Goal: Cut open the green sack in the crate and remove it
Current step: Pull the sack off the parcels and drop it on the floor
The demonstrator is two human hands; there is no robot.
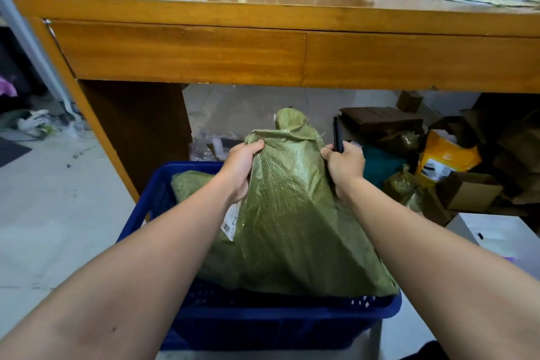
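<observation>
A green woven sack (289,213) stands up out of the blue plastic crate (263,321), its top bunched and raised. A white shipping label (232,221) is stuck on its left side. My left hand (241,168) grips the sack's upper left fold. On the upper right edge, my right hand (344,168) clutches the sack together with a slim black cutter (338,134) that points upward. A second green bundle (190,184) lies in the crate's far left corner.
A wooden desk (277,55) with two drawer fronts stands close behind the crate. Cardboard boxes (467,190), a yellow bag (447,155) and packaging scraps crowd the floor at right. A white box (496,234) sits near my right forearm. Pale tiled floor lies at left.
</observation>
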